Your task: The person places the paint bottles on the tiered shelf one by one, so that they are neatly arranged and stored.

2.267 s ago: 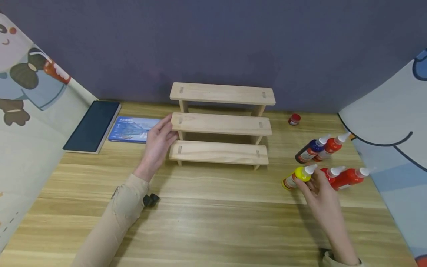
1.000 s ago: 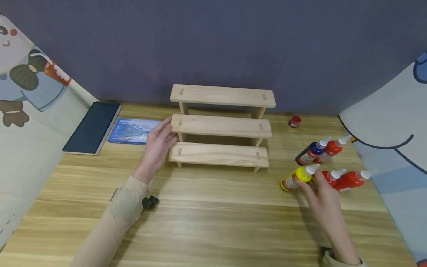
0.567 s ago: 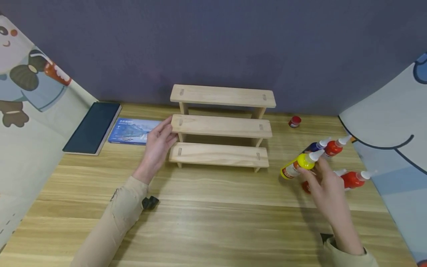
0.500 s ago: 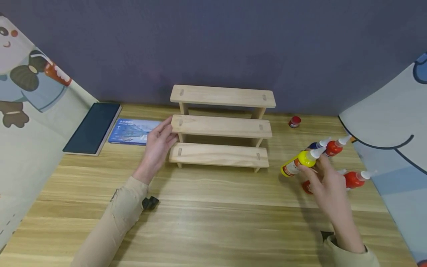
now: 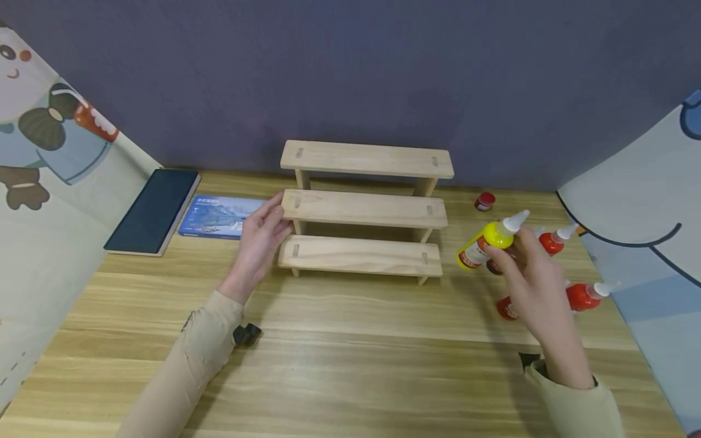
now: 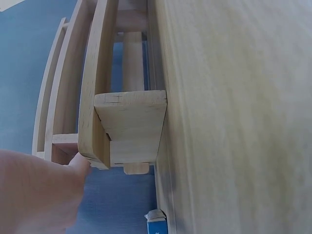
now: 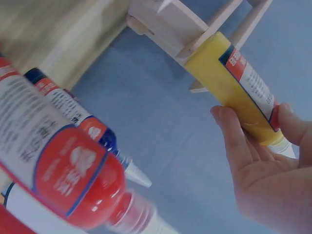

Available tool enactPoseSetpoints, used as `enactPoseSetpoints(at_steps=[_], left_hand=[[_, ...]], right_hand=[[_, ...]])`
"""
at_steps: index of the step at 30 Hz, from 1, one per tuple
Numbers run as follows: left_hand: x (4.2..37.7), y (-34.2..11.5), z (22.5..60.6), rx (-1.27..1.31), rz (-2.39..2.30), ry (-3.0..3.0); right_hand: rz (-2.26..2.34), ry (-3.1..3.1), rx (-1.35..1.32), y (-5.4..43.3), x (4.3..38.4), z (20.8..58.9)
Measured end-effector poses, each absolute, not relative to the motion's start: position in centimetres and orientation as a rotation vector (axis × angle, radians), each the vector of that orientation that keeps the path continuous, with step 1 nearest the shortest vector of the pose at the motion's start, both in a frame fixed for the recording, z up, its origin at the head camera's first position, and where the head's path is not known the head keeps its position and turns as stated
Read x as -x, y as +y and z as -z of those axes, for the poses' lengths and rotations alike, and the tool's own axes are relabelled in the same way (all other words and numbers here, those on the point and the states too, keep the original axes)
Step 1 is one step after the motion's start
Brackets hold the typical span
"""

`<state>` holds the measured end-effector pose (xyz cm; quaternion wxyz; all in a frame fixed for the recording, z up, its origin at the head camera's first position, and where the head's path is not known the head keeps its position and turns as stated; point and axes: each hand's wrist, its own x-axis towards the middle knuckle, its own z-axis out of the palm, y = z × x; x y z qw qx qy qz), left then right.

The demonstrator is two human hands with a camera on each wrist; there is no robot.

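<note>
A yellow paint bottle [image 5: 475, 248] with a white nozzle is in my right hand [image 5: 539, 286], pinched between thumb and fingers near its shoulder and tilted. In the right wrist view the yellow bottle [image 7: 231, 87] hangs above the table. My left hand [image 5: 260, 243] holds the left end of the middle board of a three-step wooden stand [image 5: 364, 208]. The left wrist view shows the thumb of that hand [image 6: 44, 190] at the board's end; its other fingers are hidden. All three boards of the stand are bare.
Red bottles [image 5: 583, 296] stand right of and partly behind the right hand. A dark blue bottle [image 7: 73, 105] appears beside a red bottle [image 7: 63, 151]. A small red jar [image 5: 484, 201] sits by the back wall. Left lie a dark book [image 5: 153, 212] and a blue box [image 5: 219, 216].
The right hand has lifted the yellow bottle off the table beside the red bottles and carried it away from me, toward the back. The left hand stays at the stand.
</note>
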<state>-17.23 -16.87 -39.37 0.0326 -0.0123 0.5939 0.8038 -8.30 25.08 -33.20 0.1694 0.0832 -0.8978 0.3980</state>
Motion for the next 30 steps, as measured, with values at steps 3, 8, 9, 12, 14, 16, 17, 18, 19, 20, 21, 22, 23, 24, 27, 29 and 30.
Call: enactPoseSetpoints(at_steps=[3, 8, 9, 12, 14, 16, 17, 18, 19, 20, 21, 22, 23, 24, 27, 29, 30], left_hand=[[17.2, -16.9, 39.4, 0.035, -2.479, 1.824], [17.2, -16.8, 39.4, 0.037, -2.481, 1.822], [17.2, -16.9, 39.4, 0.04, -2.483, 1.821], [17.2, -16.9, 39.4, 0.041, -2.489, 1.813], [17.2, -16.9, 39.4, 0.045, -2.495, 1.804], [17.2, -16.9, 39.4, 0.044, -2.495, 1.797], [17.2, -16.9, 39.4, 0.044, -2.495, 1.795], [17.2, -16.9, 39.4, 0.045, -2.492, 1.799], [17.2, -16.9, 39.4, 0.045, -2.492, 1.799], [17.2, -16.9, 39.4, 0.044, -2.492, 1.8], [17.2, -16.9, 39.4, 0.042, -2.492, 1.801], [17.2, -16.9, 39.4, 0.04, -2.493, 1.801], [17.2, -16.9, 39.4, 0.041, -2.496, 1.798], [17.2, -16.9, 39.4, 0.041, -2.497, 1.796], [17.2, -16.8, 39.4, 0.043, -2.501, 1.785], [17.2, -16.9, 39.4, 0.047, -2.505, 1.779], [17.2, -16.9, 39.4, 0.046, -2.507, 1.778]], right_hand=[[-1.167, -2.537, -0.262, 24.7, 8.8, 33.0], [-1.162, -2.535, -0.291, 24.2, 9.5, 32.6], [-1.165, -2.538, -0.289, 24.1, 9.6, 32.5], [-1.205, -2.542, -0.291, 23.9, 10.1, 32.4], [-1.216, -2.543, -0.292, 23.7, 10.5, 32.3], [-1.233, -2.535, -0.302, 23.5, 10.8, 32.3], [-1.229, -2.532, -0.307, 23.5, 11.0, 32.3], [-1.229, -2.527, -0.309, 23.4, 11.2, 32.2], [-1.221, -2.523, -0.312, 23.3, 11.4, 32.2], [-1.23, -2.516, -0.319, 23.2, 11.6, 32.2], [-1.24, -2.51, -0.325, 23.1, 11.8, 32.2], [-1.241, -2.509, -0.328, 23.0, 12.0, 32.1], [-1.249, -2.508, -0.328, 22.8, 12.2, 32.0], [-1.261, -2.509, -0.326, 22.7, 12.4, 31.9], [-1.288, -2.515, -0.324, 22.2, 13.0, 31.6], [-1.281, -2.523, -0.322, 21.9, 13.4, 31.3], [-1.277, -2.525, -0.324, 21.8, 13.6, 31.3]])
